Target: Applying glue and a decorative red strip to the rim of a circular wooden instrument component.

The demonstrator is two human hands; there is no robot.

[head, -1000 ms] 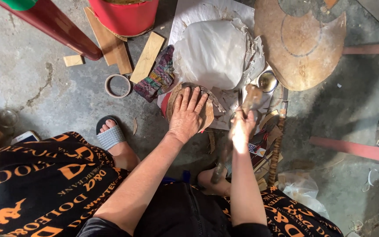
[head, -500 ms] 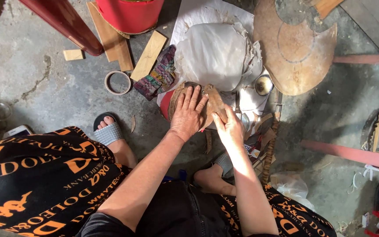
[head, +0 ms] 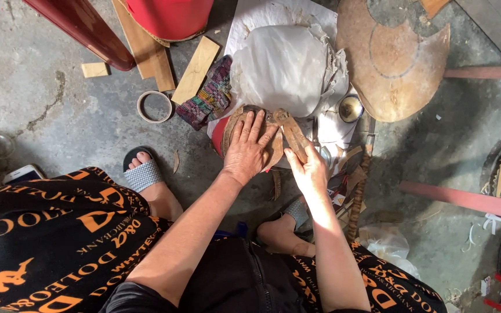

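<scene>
Brown disc (head: pixel 273 152) — flat, worn; left hand (head: pixel 249 152) spread flat on it, right hand (head: pixel 308 168) pinching brown strip (head: pixel 293 132).

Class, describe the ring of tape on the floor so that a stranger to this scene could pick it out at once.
Start at the red bucket at the top edge and go down past the wooden slats onto bare concrete. There the ring of tape lies flat, left of a patterned cloth. It is the only hollow circle there.

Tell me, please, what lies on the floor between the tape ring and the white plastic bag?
In the head view, a folded patterned cloth lies between the tape ring and the white plastic bag, with a light wooden slat just above it.
</scene>
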